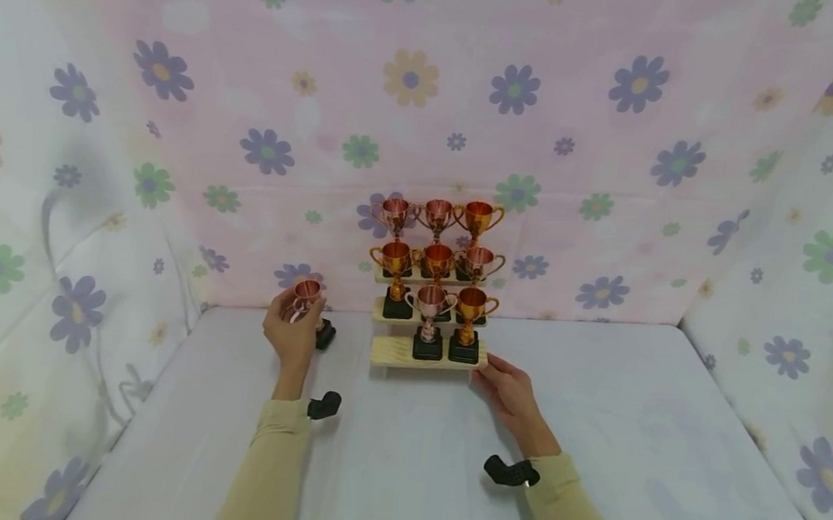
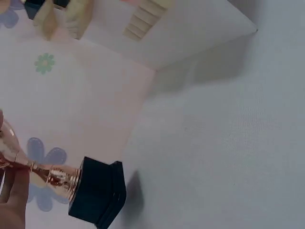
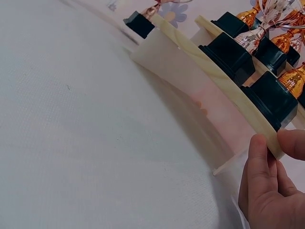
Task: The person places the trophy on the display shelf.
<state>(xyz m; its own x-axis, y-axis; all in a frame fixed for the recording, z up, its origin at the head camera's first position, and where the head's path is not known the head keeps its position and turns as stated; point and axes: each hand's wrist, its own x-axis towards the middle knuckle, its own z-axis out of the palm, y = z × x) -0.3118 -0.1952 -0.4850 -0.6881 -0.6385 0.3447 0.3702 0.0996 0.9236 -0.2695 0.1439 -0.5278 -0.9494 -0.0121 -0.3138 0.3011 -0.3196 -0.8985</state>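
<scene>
My left hand (image 1: 289, 336) holds a small rose-gold trophy cup (image 2: 59, 180) by its bowl, left of a stepped display stand (image 1: 391, 350). In the left wrist view the trophy is tilted, its black base pointing away from the fingers. At the stand's right end, my right hand (image 1: 511, 395) pinches the pale wooden bottom step (image 3: 219, 86) between thumb and fingers. On that step a rose-gold trophy (image 1: 429, 324) stands in the middle and a gold trophy (image 1: 467, 328) at the right.
The middle step carries two gold trophies and a rose-gold trophy (image 1: 480, 264). Two rose-gold trophies and a gold trophy (image 1: 477, 218) stand on top. A white-covered table (image 1: 396, 476) lies below, with flowered cloth (image 1: 428, 136) behind and at both sides.
</scene>
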